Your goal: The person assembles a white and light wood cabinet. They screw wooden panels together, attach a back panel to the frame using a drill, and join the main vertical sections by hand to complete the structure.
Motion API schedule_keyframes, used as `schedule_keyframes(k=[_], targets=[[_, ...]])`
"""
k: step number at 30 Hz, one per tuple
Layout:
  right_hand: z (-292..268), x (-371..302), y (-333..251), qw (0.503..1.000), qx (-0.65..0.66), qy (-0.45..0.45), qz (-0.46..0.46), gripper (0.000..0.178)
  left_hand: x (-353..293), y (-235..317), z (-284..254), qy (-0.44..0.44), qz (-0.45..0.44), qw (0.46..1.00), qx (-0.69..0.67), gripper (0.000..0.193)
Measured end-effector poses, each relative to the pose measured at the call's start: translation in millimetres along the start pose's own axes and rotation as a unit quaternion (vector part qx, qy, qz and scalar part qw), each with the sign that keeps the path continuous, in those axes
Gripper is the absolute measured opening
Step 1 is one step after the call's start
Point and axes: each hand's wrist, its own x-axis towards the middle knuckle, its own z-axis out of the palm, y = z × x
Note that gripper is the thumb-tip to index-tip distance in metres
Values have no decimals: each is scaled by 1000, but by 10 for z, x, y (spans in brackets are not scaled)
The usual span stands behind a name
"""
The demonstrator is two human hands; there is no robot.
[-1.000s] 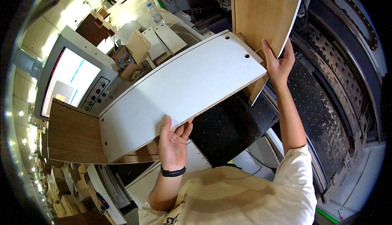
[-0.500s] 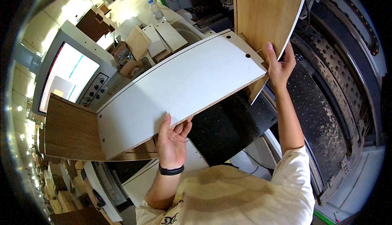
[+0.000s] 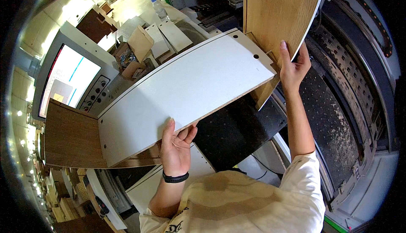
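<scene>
Bright lights shine in a big workroom, and a grey screen [image 3: 74, 78] stands at the left, near an open box [image 3: 128, 61] of small bits. A long white board [image 3: 186, 91] sits across the middle, held up in the air over a dark, dotted bed [image 3: 239, 127]. At its left end is a brown board [image 3: 72, 135], and at its right end a tan board [image 3: 279, 17] stands up, with thin pins showing in the gap between them. The left hand [image 3: 176, 150] has its thumb on top of the white board and its fingers curled under the near edge, maybe because such a long piece could dip. The right hand [image 3: 293, 72] pinches the tan board's edge, thumb on the near face and fingers bent behind it, perhaps so it can't tip; the tips are hidden. Both hands are partly closed, just as wide as the boards are thick. Tiny words on the screen are too blurry to read, and the white shirt [image 3: 241, 199] has some dark letters on it.
</scene>
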Motion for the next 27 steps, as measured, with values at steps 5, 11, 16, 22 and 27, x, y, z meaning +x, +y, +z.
schedule_keyframes(k=[5,11,16,22,27], targets=[[30,40,-1,999,-26,2,-19,42,8,0,-25,-5,-1,1000,1,30],[13,13,-19,1000,-23,1,-13,44,10,8,-64,-12,10,1000,4,33],[29,-36,15,999,-22,22,-34,45,-1,42,-35,-9,4,1000,-4,30],[21,-43,5,999,-15,19,-30,45,-2,31,-68,-7,14,1000,-6,35],[63,-43,-16,999,-11,20,-30,44,-7,57,-90,-20,14,1000,-8,34]])
